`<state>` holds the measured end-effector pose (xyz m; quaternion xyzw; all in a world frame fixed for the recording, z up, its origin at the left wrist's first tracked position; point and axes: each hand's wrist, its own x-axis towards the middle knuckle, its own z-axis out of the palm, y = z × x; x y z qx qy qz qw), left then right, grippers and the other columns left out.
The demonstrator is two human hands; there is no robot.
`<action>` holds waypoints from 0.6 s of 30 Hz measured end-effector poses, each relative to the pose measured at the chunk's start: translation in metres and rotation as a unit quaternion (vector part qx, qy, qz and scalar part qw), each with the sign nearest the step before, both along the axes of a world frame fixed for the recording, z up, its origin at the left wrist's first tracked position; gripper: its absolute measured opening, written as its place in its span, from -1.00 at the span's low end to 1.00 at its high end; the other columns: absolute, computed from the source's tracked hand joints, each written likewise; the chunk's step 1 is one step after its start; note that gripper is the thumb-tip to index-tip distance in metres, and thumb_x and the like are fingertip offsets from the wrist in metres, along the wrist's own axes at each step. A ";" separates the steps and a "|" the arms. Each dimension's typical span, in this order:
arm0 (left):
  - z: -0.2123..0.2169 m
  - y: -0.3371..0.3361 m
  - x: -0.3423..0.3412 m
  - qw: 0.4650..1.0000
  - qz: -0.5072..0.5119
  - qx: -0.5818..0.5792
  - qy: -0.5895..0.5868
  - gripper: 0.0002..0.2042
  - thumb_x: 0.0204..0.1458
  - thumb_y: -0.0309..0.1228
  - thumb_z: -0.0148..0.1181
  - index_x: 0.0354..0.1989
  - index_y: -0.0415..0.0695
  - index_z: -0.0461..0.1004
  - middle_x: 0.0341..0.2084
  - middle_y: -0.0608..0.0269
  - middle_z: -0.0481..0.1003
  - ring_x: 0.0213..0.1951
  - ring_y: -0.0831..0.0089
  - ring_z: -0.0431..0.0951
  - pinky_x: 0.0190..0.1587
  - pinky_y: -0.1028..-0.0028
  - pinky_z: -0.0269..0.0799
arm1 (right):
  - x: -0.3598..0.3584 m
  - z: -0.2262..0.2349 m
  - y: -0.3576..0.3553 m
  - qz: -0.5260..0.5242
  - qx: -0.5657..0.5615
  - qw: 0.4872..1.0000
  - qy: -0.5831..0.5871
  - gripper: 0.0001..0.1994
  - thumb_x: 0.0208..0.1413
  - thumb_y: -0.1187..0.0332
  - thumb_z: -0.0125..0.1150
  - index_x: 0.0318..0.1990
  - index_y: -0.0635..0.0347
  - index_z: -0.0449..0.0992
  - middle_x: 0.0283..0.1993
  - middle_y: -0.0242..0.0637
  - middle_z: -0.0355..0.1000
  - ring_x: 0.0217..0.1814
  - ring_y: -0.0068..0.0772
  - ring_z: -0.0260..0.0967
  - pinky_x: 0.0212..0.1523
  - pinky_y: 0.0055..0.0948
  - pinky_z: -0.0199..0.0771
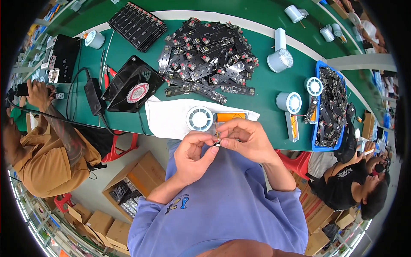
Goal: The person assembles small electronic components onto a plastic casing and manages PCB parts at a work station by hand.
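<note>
My left hand [192, 155] and my right hand [249, 140] meet in front of my chest, fingertips pinched together. Between them is a small dark part with a pale spot [217, 144], its kind hard to make out. Thin wires [217, 129] run from it up towards an opened handheld fan, whose round pale-blue head [199, 118] and orange battery [231, 116] lie on a white cloth [165, 113] at the table edge. My fingers partly cover the part and the fan's handle.
A heap of black circuit boards [209, 51] covers the table's middle, beside stacked board panels [137, 26]. A black cooling fan [132, 85] stands left. Right are pale fans [280, 60] and a blue tray [317, 128] of boards. Co-workers [55, 154] sit on both sides.
</note>
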<state>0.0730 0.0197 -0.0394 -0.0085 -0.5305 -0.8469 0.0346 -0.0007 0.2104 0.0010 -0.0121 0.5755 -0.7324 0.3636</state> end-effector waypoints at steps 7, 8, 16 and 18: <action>0.009 -0.004 -0.002 0.999 -0.019 0.017 -0.026 -0.70 0.19 -0.75 0.22 0.07 -0.30 0.39 -0.08 0.10 0.47 -0.03 0.42 0.54 0.06 0.41 0.50 | 0.005 -0.012 -0.005 -0.027 -0.081 0.996 0.028 -0.70 0.23 0.61 0.36 0.10 0.35 0.54 0.02 -0.31 0.52 0.06 -0.52 0.51 0.16 -0.44 0.58; 0.010 -0.004 -0.002 0.999 -0.020 0.012 -0.033 -0.72 0.22 -0.71 0.22 0.06 -0.29 0.37 -0.13 0.11 0.47 -0.04 0.41 0.54 -0.01 0.44 0.51 | 0.005 -0.012 -0.005 -0.024 -0.086 0.996 0.029 -0.71 0.24 0.61 0.35 0.09 0.35 0.54 0.03 -0.32 0.52 0.06 -0.53 0.50 0.17 -0.44 0.57; 0.011 -0.009 -0.002 0.994 -0.056 0.065 -0.069 -0.72 0.24 -0.73 0.19 0.08 -0.29 0.36 -0.12 0.15 0.49 -0.04 0.48 0.53 0.08 0.44 0.50 | 0.003 -0.016 -0.005 0.003 -0.115 0.992 0.042 -0.74 0.28 0.60 0.30 0.10 0.33 0.53 -0.04 -0.37 0.48 0.00 -0.57 0.45 0.08 -0.50 0.53; 0.010 -0.008 -0.001 0.994 -0.064 0.061 -0.070 -0.73 0.25 -0.72 0.19 0.07 -0.29 0.36 -0.12 0.16 0.48 -0.05 0.49 0.53 0.07 0.46 0.50 | 0.004 -0.018 -0.005 0.002 -0.123 0.991 0.052 -0.74 0.29 0.60 0.28 0.10 0.33 0.52 -0.05 -0.38 0.47 0.00 -0.58 0.43 0.07 -0.51 0.52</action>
